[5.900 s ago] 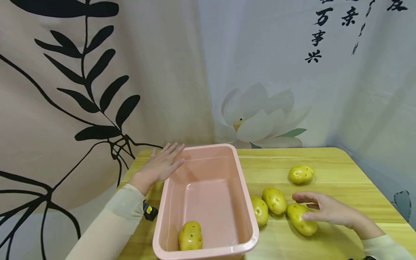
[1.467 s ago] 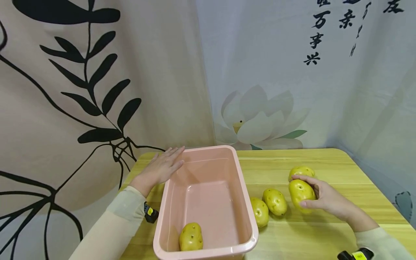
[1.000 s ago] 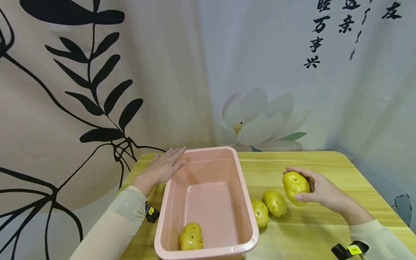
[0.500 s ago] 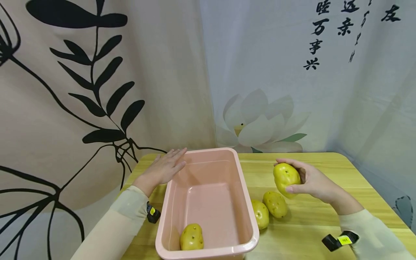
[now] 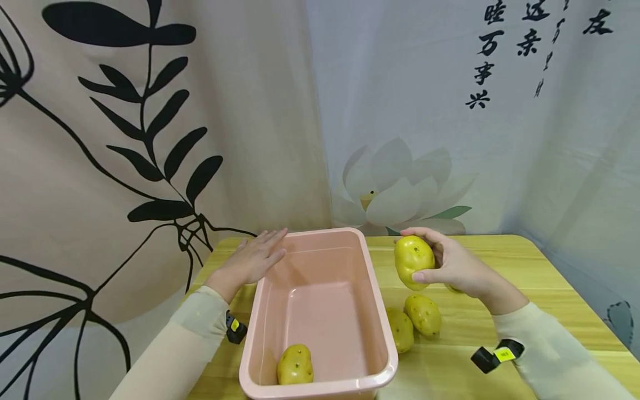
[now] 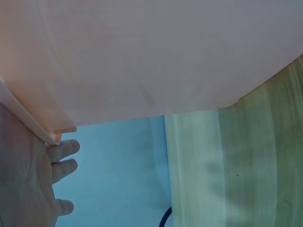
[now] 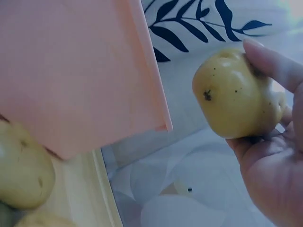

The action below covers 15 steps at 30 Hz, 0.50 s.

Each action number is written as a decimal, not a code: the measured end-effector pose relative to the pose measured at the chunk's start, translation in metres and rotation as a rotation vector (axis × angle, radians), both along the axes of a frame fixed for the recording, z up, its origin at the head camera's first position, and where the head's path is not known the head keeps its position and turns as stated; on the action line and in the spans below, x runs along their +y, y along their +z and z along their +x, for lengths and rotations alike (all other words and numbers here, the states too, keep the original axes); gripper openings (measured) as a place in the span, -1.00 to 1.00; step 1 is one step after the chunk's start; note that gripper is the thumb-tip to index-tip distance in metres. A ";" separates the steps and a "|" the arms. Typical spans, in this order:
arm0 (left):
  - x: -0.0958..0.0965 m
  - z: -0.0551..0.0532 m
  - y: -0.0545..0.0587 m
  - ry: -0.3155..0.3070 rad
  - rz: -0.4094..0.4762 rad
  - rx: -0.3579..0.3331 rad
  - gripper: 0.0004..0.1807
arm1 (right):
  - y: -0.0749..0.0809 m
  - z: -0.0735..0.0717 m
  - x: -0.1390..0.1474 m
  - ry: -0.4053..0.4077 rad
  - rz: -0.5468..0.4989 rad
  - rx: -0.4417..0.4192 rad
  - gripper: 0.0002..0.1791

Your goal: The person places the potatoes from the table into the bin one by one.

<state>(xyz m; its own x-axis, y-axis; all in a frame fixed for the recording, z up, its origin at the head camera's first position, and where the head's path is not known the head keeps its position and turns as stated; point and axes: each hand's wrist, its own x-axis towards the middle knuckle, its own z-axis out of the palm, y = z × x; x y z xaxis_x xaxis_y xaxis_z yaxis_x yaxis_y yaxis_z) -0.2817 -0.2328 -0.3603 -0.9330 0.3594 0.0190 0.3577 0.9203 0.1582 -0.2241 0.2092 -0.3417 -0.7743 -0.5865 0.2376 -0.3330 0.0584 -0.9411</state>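
Note:
My right hand [image 5: 457, 266] grips a yellow potato [image 5: 414, 261] between thumb and fingers, raised off the table just right of the pink basin [image 5: 370, 278]. In the right wrist view the held potato [image 7: 236, 94] shows dark specks, and the basin's outer wall [image 7: 80, 75] stands to its left. My left hand [image 5: 248, 264] rests with extended fingers on the basin's far left rim; its fingertips [image 6: 65, 149] reach past the rim in the left wrist view. One potato [image 5: 295, 364] lies inside the basin at its near left corner.
Two potatoes, one nearer the basin [image 5: 400, 330] and another beside it [image 5: 423, 314], lie on the wooden table [image 5: 500, 333] right of the basin. A further potato [image 5: 453, 288] is mostly hidden behind my right hand. Printed curtains [image 5: 260, 139] hang behind the table.
The right hand has taken hold of a potato from the table's right side, lifted it and carried it left toward the basin. The left hand has stayed at the rim.

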 end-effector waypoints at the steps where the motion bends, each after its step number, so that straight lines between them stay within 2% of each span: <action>1: 0.000 0.000 0.000 0.000 0.001 0.000 -0.35 | 0.002 0.000 -0.004 0.005 -0.003 -0.006 -0.20; 9: 0.002 0.000 -0.001 0.006 0.004 -0.003 -0.34 | 0.020 -0.005 -0.043 0.023 0.041 -0.018 -0.18; 15: 0.003 0.001 0.000 0.005 0.001 0.003 -0.34 | 0.034 -0.013 -0.063 0.057 0.015 0.008 -0.18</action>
<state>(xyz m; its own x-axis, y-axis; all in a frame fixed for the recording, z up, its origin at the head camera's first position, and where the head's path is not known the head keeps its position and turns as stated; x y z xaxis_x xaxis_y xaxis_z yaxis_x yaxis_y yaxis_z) -0.2807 -0.2300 -0.3601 -0.9347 0.3548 0.0218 0.3537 0.9219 0.1581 -0.2372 0.1461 -0.3074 -0.7379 -0.6329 0.2343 -0.3438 0.0538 -0.9375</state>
